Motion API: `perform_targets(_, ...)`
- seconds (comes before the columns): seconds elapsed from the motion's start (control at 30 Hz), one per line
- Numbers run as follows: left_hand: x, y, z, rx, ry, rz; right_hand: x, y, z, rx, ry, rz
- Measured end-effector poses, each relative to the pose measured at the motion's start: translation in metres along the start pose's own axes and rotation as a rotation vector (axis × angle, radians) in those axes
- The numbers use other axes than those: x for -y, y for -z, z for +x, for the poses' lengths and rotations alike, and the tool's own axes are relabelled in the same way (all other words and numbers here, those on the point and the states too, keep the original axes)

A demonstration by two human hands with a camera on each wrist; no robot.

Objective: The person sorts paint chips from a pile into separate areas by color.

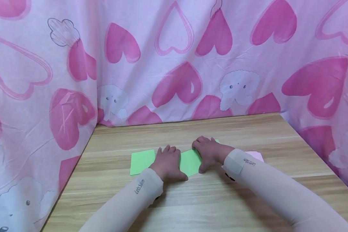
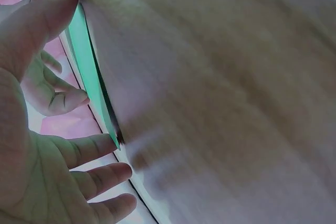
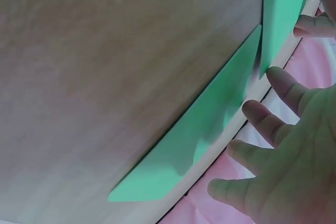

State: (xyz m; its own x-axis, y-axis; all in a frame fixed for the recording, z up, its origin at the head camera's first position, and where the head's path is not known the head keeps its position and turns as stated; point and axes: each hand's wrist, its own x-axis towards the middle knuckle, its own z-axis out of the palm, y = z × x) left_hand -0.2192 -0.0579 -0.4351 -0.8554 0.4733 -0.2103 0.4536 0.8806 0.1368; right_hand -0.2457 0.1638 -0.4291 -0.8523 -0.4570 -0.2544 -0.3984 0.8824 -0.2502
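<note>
A green square sheet of paper (image 1: 190,162) lies between both hands in the head view. My left hand (image 1: 169,162) holds its left side, thumb at the near edge and index finger at the far edge. The left wrist view shows the sheet (image 2: 90,66) spanning that thumb and finger. On the sheet's other side, my right hand (image 1: 210,151) grips it the same way; the right wrist view shows the index fingertip at a corner of the sheet (image 3: 278,17). Another green sheet (image 3: 194,129) lies beneath the right hand's other fingers, mostly hidden in the head view.
Left of the hands lies another green square sheet (image 1: 142,162), partly covered by the left hand. Pink paper (image 1: 255,156) shows beyond the right wrist. The wooden table (image 1: 191,206) is enclosed at the back and sides by a pink heart-patterned curtain (image 1: 174,83).
</note>
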Motion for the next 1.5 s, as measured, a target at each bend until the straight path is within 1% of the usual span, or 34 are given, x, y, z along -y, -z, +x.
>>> perform_targets(0.23, -0.002, -0.002, 0.001, -0.004, -0.007, 0.002, -0.003, -0.005, -0.002, -0.03, 0.022, 0.013)
perform_targets(0.6, -0.007, -0.001, 0.002, -0.011, 0.002, -0.019, -0.004, -0.006, -0.003, -0.051, 0.04, 0.005)
perform_targets(0.8, -0.007, -0.001, 0.002, -0.008, 0.002, -0.007, -0.005, -0.006, -0.004, -0.042, 0.047, -0.004)
perform_targets(0.93, -0.007, -0.002, 0.003, -0.01, -0.002, -0.002, -0.006, -0.006, -0.006, -0.046, 0.054, -0.029)
perform_targets(1.1, -0.006, -0.001, 0.003, -0.014, -0.006, 0.01, -0.006, -0.005, -0.007, -0.022, 0.04, -0.058)
perform_targets(1.5, -0.005, -0.003, 0.004, -0.002, -0.003, 0.036, -0.007, -0.002, -0.01, -0.014, 0.05, -0.046)
